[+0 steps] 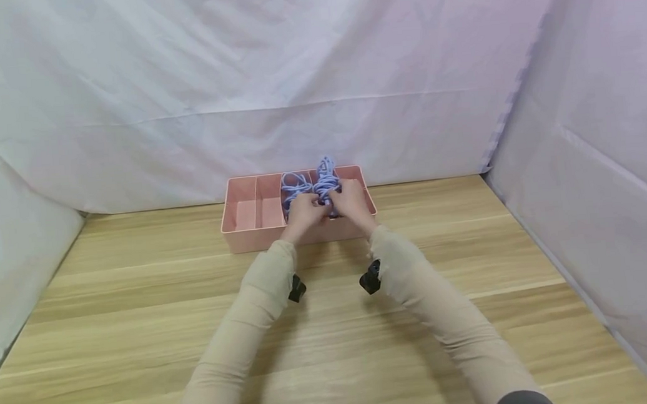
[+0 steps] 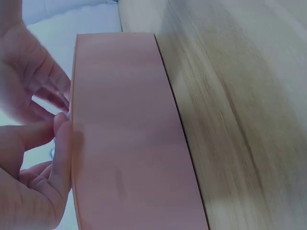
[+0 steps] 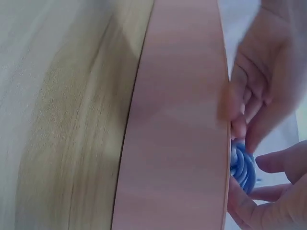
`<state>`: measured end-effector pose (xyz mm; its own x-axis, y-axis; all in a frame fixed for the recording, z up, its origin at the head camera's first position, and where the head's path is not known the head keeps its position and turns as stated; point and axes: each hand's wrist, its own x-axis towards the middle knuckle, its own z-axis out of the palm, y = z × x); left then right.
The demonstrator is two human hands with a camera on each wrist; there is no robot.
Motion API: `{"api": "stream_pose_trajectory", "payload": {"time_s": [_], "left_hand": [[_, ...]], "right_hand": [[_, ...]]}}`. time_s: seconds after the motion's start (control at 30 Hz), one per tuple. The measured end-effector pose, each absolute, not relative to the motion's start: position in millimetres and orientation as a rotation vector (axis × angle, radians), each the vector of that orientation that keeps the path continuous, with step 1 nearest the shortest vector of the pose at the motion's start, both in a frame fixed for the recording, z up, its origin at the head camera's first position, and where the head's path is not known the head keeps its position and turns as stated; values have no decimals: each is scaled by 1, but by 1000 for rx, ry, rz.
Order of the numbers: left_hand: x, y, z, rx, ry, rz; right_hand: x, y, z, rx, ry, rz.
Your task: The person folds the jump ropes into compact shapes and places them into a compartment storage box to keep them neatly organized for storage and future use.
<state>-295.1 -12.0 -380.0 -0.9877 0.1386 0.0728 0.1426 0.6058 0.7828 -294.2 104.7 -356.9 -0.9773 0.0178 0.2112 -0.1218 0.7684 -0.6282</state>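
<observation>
A pink divided box (image 1: 258, 238) holds two bundles of blue cord. One loosely looped bundle (image 1: 295, 184) lies in a middle compartment; to its right, a tightly wound cord bundle (image 1: 326, 182) stands up past the back rim. My left hand (image 1: 305, 212) is at the front rim, thumb and finger pinching the near end of the wound cord. From the right, my right hand (image 1: 351, 201) grips the same bundle. In the right wrist view, blue coils (image 3: 243, 167) show between the right thumb and fingers. The box wall hides the lower part of the cord.
Two left compartments (image 1: 243, 211) of the box show bare floors. The box stands on a wood-grain table (image 1: 156, 314), near its back edge. White cloth (image 1: 292, 73) hangs behind and at both sides. Dark wrist cameras (image 1: 371, 278) sit under the forearms.
</observation>
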Motion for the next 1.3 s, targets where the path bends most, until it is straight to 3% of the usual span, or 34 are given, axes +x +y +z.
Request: {"api": "stream_pose_trajectory", "payload": {"time_s": [0.17,0.4,0.73,1.3], "left_hand": [[-281,-13,-368,-77,-2670,-1656],[-277,-16,-371,-48,-2530,-1763],[-270,-27,-374,36,-2357,-2039],[-260,-39,-374,59,-2291,-2126]], "right_hand": [[-294,111,-360,202,-2728,899],[-298,115,-373,505,-2775,517],[-304,115,-374,487,-2830,318],[-309,102,-379,501,-3027,144]]}}
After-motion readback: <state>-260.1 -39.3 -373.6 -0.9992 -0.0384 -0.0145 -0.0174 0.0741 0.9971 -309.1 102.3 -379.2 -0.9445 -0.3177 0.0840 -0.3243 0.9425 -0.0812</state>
